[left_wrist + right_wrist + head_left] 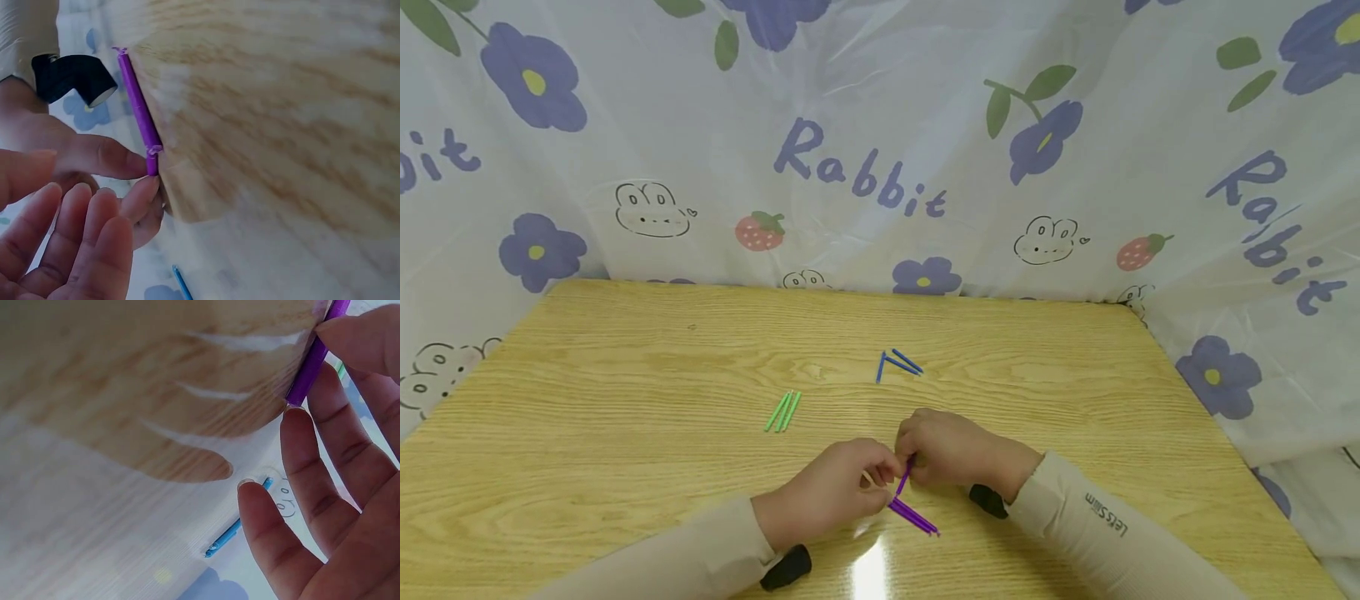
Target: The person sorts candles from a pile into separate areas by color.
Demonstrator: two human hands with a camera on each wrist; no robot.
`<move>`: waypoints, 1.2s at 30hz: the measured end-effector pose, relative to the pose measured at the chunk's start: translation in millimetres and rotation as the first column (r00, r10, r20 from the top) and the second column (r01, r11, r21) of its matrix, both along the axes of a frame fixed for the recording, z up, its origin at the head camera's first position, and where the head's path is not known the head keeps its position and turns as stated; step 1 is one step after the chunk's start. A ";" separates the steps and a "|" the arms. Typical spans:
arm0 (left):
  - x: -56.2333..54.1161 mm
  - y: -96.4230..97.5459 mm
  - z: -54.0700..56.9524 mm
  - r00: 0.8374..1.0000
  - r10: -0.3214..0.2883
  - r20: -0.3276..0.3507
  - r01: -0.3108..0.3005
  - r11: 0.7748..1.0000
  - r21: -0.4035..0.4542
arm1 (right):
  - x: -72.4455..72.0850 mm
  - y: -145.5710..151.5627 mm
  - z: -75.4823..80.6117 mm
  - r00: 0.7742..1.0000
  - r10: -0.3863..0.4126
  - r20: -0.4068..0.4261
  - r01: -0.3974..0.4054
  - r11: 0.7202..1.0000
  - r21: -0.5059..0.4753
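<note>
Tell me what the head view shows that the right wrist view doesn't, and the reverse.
Only the head view: the left hand, the "Rabbit" lettering and the printed strawberries.
Only the right wrist view: the palm side of the right hand, with its fingers seen from below.
Both: the right hand holding a purple stick, at least one blue stick, the wooden table and the patterned curtain.

Worktop, yellow, wood-grained. Cloth, white, hanging behind the worktop and along both its sides, printed with purple flowers, rabbit heads, strawberries and the word "Rabbit". Glare, white, on the worktop's near part.
</note>
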State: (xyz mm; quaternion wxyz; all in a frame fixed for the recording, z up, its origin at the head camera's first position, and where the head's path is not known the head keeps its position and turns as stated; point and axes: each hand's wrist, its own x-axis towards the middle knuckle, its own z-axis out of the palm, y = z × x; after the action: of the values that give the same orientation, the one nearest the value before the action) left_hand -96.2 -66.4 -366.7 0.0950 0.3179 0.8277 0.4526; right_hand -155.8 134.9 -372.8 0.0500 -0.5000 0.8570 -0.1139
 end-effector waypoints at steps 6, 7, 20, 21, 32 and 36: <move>-0.6 5.0 -4.0 0.999 -0.045 -0.028 0.043 0.995 -0.085 | 0.3 -0.6 0.9 1.000 0.007 0.004 -0.007 1.000 -0.007; -0.4 5.4 -4.2 0.999 -0.050 -0.018 0.048 0.994 -0.099 | 0.4 -0.8 1.2 1.000 0.007 0.006 -0.007 1.000 -0.007; -1.5 13.7 -1.1 0.991 -0.120 -0.058 0.100 0.956 -0.274 | 1.5 -1.6 2.1 1.000 0.014 0.003 -0.014 1.000 -0.005; -1.7 14.1 -1.0 0.990 -0.127 -0.070 0.102 0.953 -0.286 | 1.4 -1.6 2.1 1.000 0.015 0.006 -0.015 1.000 -0.005; -3.5 17.8 -3.4 0.973 -0.167 -0.157 0.096 0.919 -0.381 | 0.3 -0.9 0.2 1.000 0.017 -0.004 -0.017 1.000 -0.022; -2.8 17.8 -2.5 0.969 -0.179 -0.169 0.100 0.913 -0.395 | 0.4 -0.8 0.2 1.000 0.012 0.001 -0.012 1.000 -0.023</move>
State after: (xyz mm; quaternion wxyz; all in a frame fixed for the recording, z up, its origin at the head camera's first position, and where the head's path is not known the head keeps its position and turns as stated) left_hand -99.0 -48.6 -369.2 0.1032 0.3958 0.8806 0.2393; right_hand -155.4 134.0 -372.6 0.0454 -0.5058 0.8526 -0.1235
